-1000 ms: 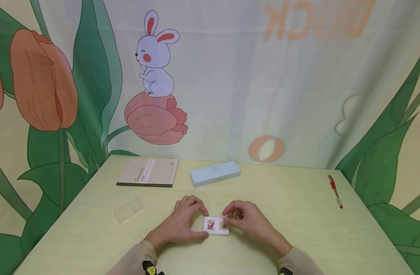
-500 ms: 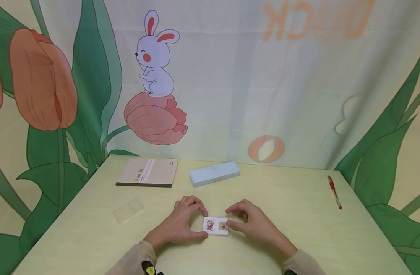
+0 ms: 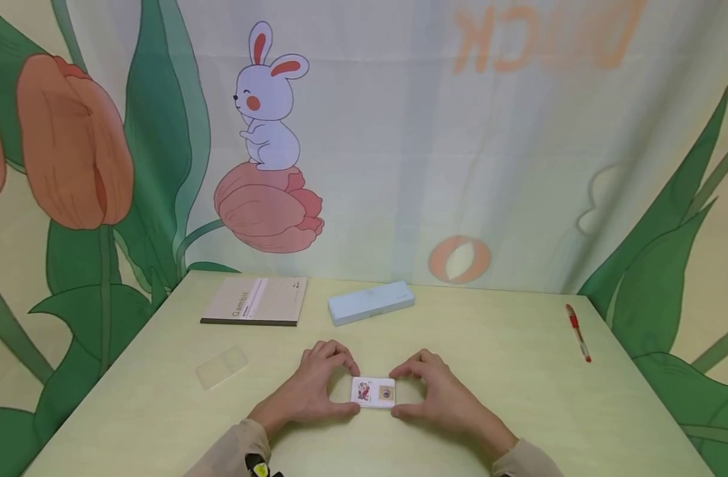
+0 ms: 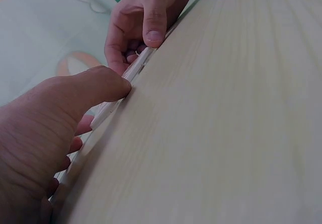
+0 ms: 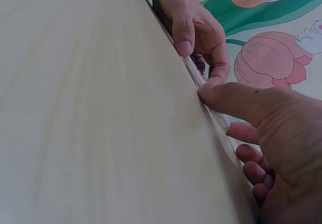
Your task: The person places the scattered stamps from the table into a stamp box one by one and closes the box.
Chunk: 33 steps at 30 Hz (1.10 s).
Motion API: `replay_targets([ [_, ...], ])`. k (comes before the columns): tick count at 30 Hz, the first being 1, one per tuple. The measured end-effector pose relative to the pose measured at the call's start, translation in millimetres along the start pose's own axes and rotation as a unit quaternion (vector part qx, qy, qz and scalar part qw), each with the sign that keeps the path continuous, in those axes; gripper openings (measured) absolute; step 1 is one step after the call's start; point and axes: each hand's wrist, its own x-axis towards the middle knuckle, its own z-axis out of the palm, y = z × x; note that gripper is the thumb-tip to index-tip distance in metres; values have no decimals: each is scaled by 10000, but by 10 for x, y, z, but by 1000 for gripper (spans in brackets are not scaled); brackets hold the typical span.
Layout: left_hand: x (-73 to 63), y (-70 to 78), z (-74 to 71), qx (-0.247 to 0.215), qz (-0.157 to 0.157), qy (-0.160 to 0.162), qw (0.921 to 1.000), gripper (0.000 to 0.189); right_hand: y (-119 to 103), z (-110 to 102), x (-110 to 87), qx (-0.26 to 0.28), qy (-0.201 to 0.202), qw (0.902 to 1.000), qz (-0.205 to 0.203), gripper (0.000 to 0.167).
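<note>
White, thin rectangular slab (image 3: 374,393) pinched by both hands (image 3: 316,386) (image 3: 444,396); wood-grain tabletop (image 4: 226,113).

Soft light casts faint shadows on the table (image 3: 489,344); wrist views look dimmer.

Left grip (image 3: 316,385), right grip (image 3: 442,394) — both curved, facing.

Head view high, downward; wrist views low, close; white slab (image 3: 373,392) shared.
</note>
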Motion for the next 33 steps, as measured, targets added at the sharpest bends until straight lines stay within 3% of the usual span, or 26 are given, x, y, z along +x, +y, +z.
replay_targets([
  [5,10,5,2,-75,-35,-68,9999,48,5,-1,-10,24,29,10000,-3,50],
  [9,9,17,-29,-121,-68,-196,9997,60,-4,-4,-16,29,41,10000,-3,50],
  [16,-6,69,-236,-448,-304,-40,9985,76,-36,12,3,31,30,10000,-28,51],
  [21,-10,61,-461,-399,-220,421,9981,81,-40,14,16,-47,16,10000,-13,51],
  [26,-49,12,-790,-220,-112,961,9951,83,-42,-3,29,-62,31,10000,-66,52],
  [33,-230,-122,-1179,89,-489,1271,9906,85,-19,-8,7,-87,71,9999,-17,52],
])
